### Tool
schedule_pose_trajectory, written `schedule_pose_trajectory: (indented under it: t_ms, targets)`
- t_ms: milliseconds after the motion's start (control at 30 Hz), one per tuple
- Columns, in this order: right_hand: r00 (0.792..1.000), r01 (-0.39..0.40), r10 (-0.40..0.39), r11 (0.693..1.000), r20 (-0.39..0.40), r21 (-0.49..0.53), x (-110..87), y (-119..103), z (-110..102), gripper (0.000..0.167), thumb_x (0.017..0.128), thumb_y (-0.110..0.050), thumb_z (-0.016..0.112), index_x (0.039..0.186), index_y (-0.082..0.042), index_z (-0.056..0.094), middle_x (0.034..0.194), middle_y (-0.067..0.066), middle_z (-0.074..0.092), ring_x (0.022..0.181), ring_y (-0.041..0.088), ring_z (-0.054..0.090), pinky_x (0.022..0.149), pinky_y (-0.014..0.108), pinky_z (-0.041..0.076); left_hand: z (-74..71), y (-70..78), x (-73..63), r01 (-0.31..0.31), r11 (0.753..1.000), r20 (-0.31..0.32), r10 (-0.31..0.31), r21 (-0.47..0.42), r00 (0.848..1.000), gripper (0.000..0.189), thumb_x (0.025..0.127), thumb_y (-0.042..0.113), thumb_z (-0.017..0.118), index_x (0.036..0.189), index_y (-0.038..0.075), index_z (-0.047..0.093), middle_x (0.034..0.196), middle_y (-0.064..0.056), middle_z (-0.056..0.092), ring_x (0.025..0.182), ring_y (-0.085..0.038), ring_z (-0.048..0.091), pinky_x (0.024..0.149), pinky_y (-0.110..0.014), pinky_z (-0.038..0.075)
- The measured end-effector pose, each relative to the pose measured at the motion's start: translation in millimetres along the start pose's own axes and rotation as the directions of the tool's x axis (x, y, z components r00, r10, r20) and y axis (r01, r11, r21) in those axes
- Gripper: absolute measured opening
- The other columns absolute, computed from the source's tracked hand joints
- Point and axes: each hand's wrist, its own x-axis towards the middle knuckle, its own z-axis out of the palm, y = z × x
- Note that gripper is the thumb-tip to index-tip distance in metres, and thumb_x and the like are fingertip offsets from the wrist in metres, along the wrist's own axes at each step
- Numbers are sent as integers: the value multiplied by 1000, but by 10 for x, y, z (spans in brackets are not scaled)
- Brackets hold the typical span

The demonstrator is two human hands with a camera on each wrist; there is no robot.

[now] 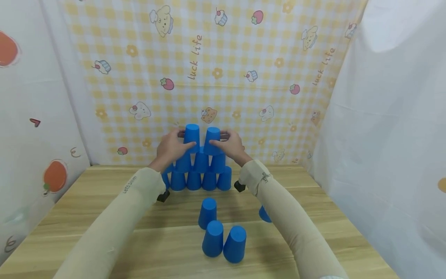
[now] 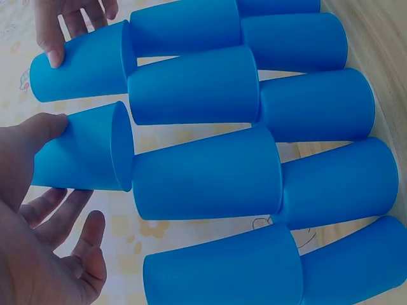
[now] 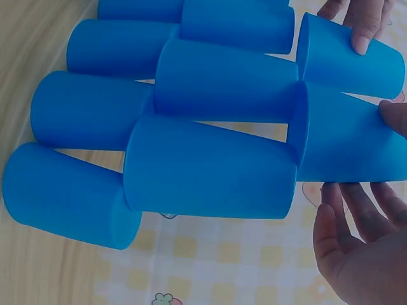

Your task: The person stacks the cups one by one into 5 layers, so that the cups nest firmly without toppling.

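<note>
My left hand holds an upside-down blue plastic cup between thumb and fingers, at the top of a cup pyramid. Beside it, my right hand grips a second inverted blue cup the same way. Both rims are at the tops of the middle-row cups; whether they bear full weight there I cannot tell. Under that row stands a bottom row of inverted cups. In the right wrist view, the right thumb lies on one side of its cup and the fingers on the other.
Nearer on the wooden table stand three inverted blue cups, the closest pair side by side. Another cup is partly behind the right forearm. A patterned cloth hangs behind the pyramid. Small black objects show by the wrists.
</note>
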Motion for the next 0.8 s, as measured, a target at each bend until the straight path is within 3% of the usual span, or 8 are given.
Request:
schedule_pose_trajectory:
  t_ms: [233, 467, 800]
  targets:
    - [998, 67, -67, 997, 14, 34, 30, 53, -29, 53, 88, -35, 76, 131, -10, 58, 129, 12, 64, 117, 29, 63, 96, 47, 52, 25, 9, 8, 12, 1000, 8, -12, 15, 1000, 66, 93, 46, 66, 146, 12, 45, 144, -12, 53, 133, -36, 48, 102, -60, 41]
    - [998, 67, -68, 996, 15, 51, 9, 37, -28, 52, 89, -33, 76, 132, -10, 58, 130, 12, 63, 116, 28, 63, 96, 45, 53, 64, -59, 27, -8, 1000, 3, 8, -17, 1000, 64, 93, 46, 67, 145, 13, 46, 142, -12, 54, 133, -37, 47, 103, -63, 38]
    - [997, 68, -69, 998, 47, 15, -12, 102, -71, 63, 89, -33, 75, 141, -9, 50, 136, 13, 60, 119, 28, 62, 97, 45, 52, 85, -69, 23, 4, 1000, -6, -4, 13, 1000, 69, 92, 39, 70, 147, 8, 42, 145, -18, 50, 133, -40, 45, 104, -60, 40]
